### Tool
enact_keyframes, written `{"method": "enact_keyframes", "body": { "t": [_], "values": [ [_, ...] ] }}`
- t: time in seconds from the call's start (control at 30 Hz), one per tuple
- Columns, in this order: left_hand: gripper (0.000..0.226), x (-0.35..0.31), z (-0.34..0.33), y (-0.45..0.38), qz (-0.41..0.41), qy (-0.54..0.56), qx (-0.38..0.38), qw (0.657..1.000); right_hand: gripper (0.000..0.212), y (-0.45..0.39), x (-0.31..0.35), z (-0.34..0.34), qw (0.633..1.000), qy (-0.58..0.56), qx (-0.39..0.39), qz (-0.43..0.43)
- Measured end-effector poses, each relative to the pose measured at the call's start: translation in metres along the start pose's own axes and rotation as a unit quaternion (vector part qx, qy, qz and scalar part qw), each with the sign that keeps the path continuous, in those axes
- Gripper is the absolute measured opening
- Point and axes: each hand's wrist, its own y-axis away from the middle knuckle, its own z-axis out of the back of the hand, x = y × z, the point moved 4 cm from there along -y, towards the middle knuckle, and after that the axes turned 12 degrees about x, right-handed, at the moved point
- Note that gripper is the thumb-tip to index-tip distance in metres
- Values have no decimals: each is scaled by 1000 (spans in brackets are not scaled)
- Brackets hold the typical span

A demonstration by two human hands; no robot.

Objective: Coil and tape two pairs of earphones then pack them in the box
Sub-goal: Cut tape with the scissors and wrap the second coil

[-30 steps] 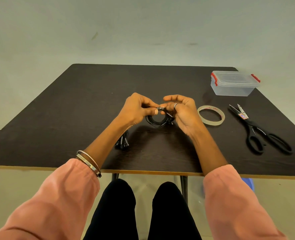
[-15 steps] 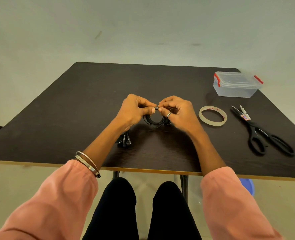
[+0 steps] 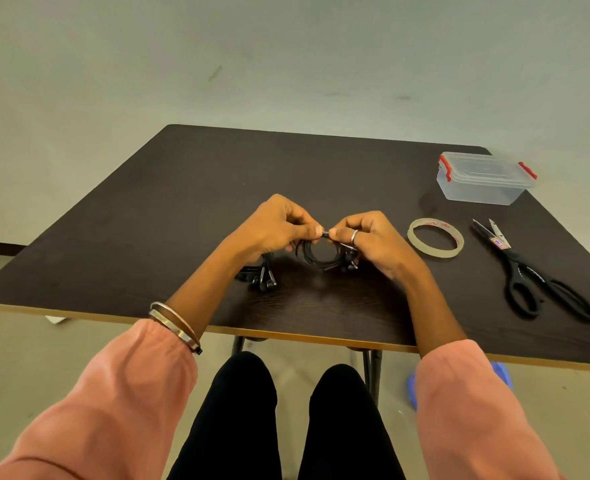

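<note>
A black coil of earphones (image 3: 316, 258) hangs just above the dark table (image 3: 189, 188) between both hands. My left hand (image 3: 274, 225) and my right hand (image 3: 373, 239) pinch the top of the coil, fingertips almost touching. A second pair of black earphones (image 3: 260, 277) lies on the table under my left wrist, partly hidden. The roll of clear tape (image 3: 435, 238) lies flat to the right of my right hand. The clear plastic box (image 3: 482, 178) with red clips stands lidded at the far right.
Black scissors (image 3: 528, 275) lie near the table's right edge, blades pointing away from me. The table's front edge runs just below my forearms. My knees and a blue object (image 3: 501, 375) on the floor show below it.
My right hand's fingers have curled down from spread to a tight pinch on the coil. Both hands stay at the same spot.
</note>
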Motion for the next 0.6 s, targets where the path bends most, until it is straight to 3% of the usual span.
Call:
{"method": "enact_keyframes", "body": {
  "t": [0.13,0.3,0.43,0.53,0.6],
  "values": [
    [9,3,-8,-11,33,-157,-7,987,10,0,-2,1,972,229,-61,10],
    [13,5,-7,-25,66,-166,-12,984,30,5,-2,4,939,328,-93,43],
    [19,5,3,-30,75,-114,-44,990,40,13,-3,14,945,289,-147,35],
    [14,-7,11,-38,53,1,-76,996,31,22,1,35,963,125,-235,32],
    [14,-21,9,-50,30,93,-86,991,29,27,6,57,955,55,-291,19]
  ]
}}
